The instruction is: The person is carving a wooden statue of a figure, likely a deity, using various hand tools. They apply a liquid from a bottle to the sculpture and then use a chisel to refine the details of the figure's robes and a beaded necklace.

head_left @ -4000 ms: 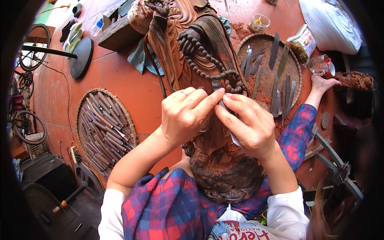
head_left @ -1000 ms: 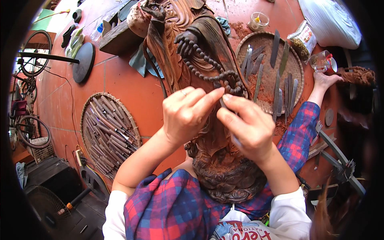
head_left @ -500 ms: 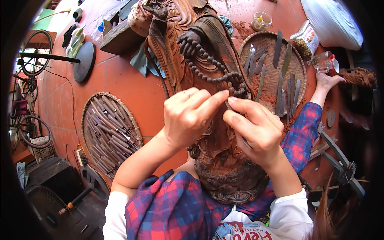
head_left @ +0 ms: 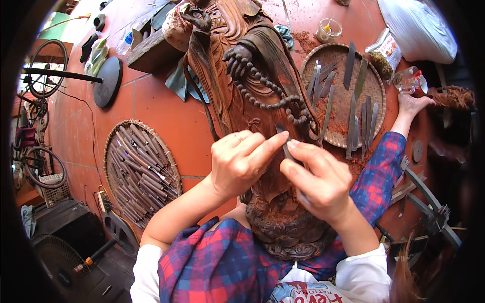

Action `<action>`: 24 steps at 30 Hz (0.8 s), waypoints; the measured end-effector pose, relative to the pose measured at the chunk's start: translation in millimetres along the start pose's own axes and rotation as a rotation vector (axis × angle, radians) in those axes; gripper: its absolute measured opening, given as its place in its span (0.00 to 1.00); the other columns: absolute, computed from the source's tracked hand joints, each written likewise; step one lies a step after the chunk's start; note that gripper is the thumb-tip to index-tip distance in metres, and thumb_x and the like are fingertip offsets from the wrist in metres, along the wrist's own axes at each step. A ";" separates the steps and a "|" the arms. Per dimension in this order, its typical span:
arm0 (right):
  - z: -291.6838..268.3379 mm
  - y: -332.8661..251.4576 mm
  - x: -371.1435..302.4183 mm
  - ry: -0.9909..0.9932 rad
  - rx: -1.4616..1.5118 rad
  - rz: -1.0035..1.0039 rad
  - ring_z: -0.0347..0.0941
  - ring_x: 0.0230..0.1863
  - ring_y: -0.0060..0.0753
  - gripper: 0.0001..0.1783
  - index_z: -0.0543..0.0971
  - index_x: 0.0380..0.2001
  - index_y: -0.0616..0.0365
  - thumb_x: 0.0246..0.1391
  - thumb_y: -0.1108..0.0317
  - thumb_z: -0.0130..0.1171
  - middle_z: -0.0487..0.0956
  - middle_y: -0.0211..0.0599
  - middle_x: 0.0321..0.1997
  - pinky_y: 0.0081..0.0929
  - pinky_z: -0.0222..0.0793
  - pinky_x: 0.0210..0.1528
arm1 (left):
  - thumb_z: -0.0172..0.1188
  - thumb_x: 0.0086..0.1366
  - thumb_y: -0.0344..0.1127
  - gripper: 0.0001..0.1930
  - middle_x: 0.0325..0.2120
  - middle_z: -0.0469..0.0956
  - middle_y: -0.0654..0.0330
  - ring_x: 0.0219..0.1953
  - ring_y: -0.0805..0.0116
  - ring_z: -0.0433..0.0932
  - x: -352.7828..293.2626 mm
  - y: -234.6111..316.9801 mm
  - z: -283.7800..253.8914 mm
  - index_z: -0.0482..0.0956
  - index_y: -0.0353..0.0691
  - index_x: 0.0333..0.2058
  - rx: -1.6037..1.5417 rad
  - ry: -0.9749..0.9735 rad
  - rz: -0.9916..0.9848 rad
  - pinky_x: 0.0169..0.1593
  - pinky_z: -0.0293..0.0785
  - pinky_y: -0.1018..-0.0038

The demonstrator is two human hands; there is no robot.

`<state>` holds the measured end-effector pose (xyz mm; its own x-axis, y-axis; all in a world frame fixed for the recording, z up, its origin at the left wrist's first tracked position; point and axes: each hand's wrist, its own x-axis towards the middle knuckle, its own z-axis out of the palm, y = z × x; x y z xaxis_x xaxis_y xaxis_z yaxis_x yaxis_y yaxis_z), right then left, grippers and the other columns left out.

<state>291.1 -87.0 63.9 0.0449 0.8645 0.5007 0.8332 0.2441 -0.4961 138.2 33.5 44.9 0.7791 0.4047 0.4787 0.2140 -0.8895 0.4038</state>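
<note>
on the person's lap, lying lengthwise away from them, is a carved wooden statue point(head_left: 252, 101) with a string of carved beads. the left hand point(head_left: 240, 161) rests curled on its surface, index finger touching a thin dark blade point(head_left: 284, 141). the right hand point(head_left: 318, 184) is pinched closed on that blade. a round woven tray of chisels point(head_left: 141, 174) lies well left; another tray of flat files point(head_left: 376, 96) lies right.

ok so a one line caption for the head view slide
Both hands, left hand and right hand, press a thin dark metal blade against a carved reddish-brown wooden statue lying across the lap.
</note>
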 end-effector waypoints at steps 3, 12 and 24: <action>2.3 7.9 16.4 0.021 -0.013 -0.016 0.82 0.43 0.47 0.15 0.84 0.37 0.57 0.40 0.71 0.65 0.81 0.46 0.41 0.34 0.82 0.43 | 0.66 0.49 0.29 0.19 0.19 0.69 0.67 0.21 0.69 0.72 18.3 -13.1 -1.9 0.84 0.42 0.44 0.072 0.062 0.034 0.26 0.70 0.72; 4.9 12.1 18.9 0.028 0.020 -0.048 0.82 0.43 0.46 0.14 0.83 0.37 0.57 0.42 0.70 0.64 0.81 0.46 0.41 0.34 0.82 0.41 | 0.67 0.50 0.29 0.19 0.18 0.69 0.67 0.21 0.69 0.72 15.4 -18.7 2.0 0.85 0.42 0.44 0.035 0.082 0.048 0.25 0.69 0.72; 5.0 1.0 -1.2 0.005 -0.035 -0.038 0.83 0.44 0.46 0.13 0.84 0.35 0.56 0.41 0.71 0.64 0.82 0.48 0.44 0.34 0.83 0.45 | 0.68 0.50 0.28 0.19 0.19 0.70 0.67 0.21 0.69 0.73 -2.6 -2.1 3.9 0.85 0.43 0.44 0.028 0.004 -0.024 0.26 0.71 0.72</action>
<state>289.1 -85.6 59.3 0.0156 0.8529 0.5218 0.8534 0.2606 -0.4515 138.0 33.5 39.8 0.7715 0.4263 0.4723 0.2489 -0.8854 0.3927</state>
